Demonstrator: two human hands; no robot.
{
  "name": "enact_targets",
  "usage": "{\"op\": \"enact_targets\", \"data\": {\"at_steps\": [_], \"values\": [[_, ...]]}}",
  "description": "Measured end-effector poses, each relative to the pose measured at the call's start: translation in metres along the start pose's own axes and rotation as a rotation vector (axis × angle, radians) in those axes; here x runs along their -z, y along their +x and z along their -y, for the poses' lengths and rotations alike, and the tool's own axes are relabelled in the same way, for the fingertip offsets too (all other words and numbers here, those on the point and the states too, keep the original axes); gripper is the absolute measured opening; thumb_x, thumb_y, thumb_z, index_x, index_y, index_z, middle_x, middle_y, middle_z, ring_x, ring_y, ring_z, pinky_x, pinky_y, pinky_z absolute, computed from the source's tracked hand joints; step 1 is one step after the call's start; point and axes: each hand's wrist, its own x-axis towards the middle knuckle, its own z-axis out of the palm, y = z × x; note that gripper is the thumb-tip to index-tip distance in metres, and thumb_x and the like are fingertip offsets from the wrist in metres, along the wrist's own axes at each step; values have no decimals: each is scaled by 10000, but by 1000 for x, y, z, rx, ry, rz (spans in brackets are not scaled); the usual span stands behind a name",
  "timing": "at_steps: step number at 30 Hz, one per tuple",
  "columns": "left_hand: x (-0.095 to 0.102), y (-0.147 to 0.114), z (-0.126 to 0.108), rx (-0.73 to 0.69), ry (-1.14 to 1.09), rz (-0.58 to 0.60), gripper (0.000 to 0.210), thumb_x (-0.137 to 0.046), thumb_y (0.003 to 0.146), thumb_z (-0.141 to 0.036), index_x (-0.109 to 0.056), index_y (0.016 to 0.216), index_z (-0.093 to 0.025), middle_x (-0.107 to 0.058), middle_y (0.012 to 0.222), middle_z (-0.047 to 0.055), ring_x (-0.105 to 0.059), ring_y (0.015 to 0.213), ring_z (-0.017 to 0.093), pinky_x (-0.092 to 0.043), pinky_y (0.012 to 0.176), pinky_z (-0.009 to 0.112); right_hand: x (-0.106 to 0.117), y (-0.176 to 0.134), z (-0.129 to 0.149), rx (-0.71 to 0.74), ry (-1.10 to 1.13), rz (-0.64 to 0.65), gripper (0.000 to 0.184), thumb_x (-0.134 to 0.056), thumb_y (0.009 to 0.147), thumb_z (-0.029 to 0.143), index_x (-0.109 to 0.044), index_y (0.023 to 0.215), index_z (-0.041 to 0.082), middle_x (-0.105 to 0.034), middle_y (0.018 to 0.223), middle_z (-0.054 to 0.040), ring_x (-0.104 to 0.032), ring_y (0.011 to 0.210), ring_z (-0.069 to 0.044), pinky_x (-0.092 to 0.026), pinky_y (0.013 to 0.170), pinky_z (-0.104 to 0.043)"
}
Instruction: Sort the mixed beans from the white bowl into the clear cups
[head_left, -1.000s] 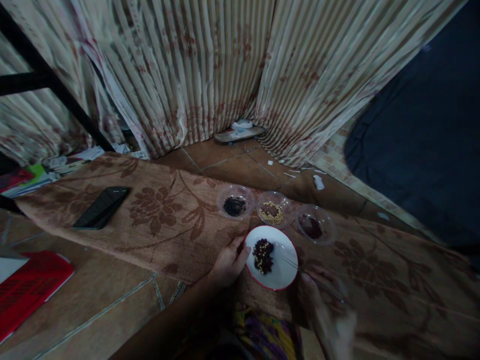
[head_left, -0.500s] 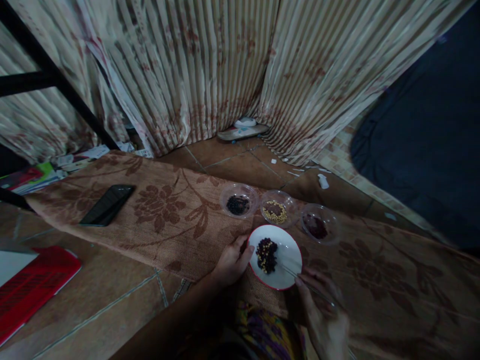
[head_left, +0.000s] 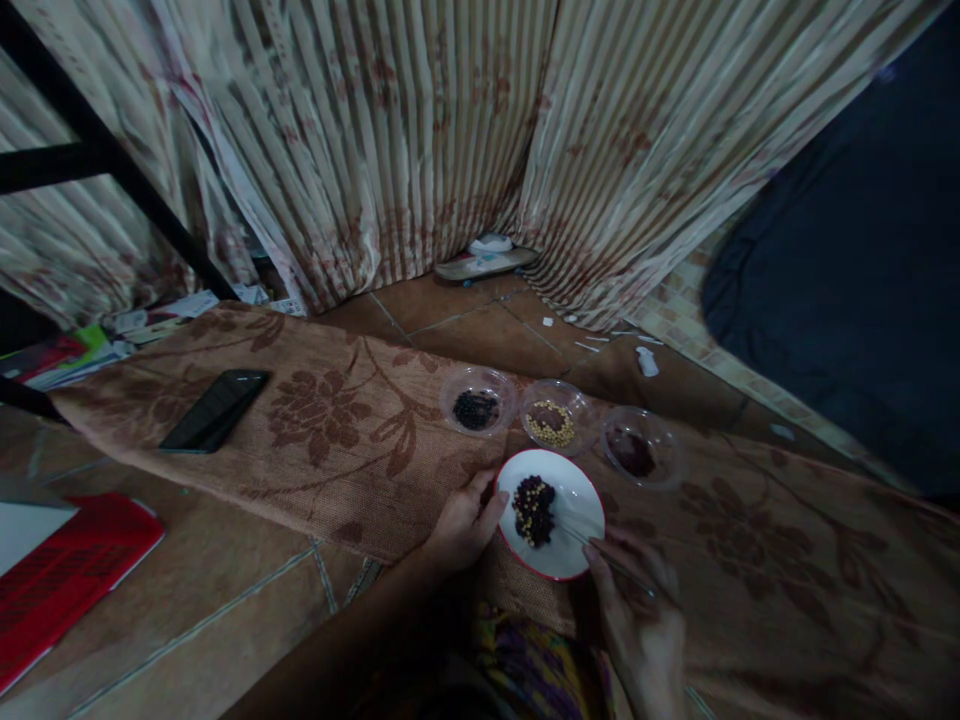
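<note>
A white plate with a red rim (head_left: 576, 497) sits on the cloth, holding a mixed heap of dark and yellow beans (head_left: 533, 510). My left hand (head_left: 466, 522) grips the plate's left edge, its thumb over the rim. In my right hand (head_left: 637, 600) is a pair of thin metal tweezers (head_left: 576, 535), closed fingers around them, with the tips at the heap's right side. Just beyond the plate stand three clear plastic bowls: one with black beans (head_left: 474, 410), one with yellow beans (head_left: 551, 425) and one with dark red beans (head_left: 631, 452).
A patterned brown cloth (head_left: 420, 470) covers the long low bench. On its left part lies a black phone (head_left: 215, 410). Striped curtains (head_left: 360, 130) hang behind, with a skateboard (head_left: 486, 264) on the tiled floor. A red box (head_left: 82, 570) is at lower left.
My right hand has shifted slightly left, and the tweezers have moved a little with it. The left hand, plate and bowls stay in place.
</note>
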Motion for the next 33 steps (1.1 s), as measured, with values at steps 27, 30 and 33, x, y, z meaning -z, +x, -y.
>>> {"op": "enact_targets", "data": {"at_steps": [27, 30, 33], "values": [[-1, 0, 0, 0, 4, 12, 376, -419, 938, -380, -542, 1227, -173, -703, 865, 42, -630, 674, 163, -476, 647, 258, 1, 0, -2, -27, -6, 7, 293, -635, 794, 506, -743, 842, 238, -657, 1060, -88, -562, 1013, -250, -476, 836, -411], [-1, 0, 0, -16, -5, -1, 366, -428, 936, -370, -546, 1223, -175, -707, 890, 48, -643, 728, 171, -481, 670, 258, -1, -1, -3, -40, 15, 7, 286, -640, 794, 495, -744, 845, 234, -657, 1056, -94, -559, 1012, -247, -497, 774, -382], [-1, 0, -1, -14, -15, -6, 357, -436, 932, -360, -551, 1213, -172, -710, 917, 56, -651, 745, 174, -485, 680, 259, -2, -2, -4, -74, 36, 11, 289, -646, 786, 500, -744, 845, 236, -653, 1068, -94, -554, 1021, -246, -505, 710, -351]]}}
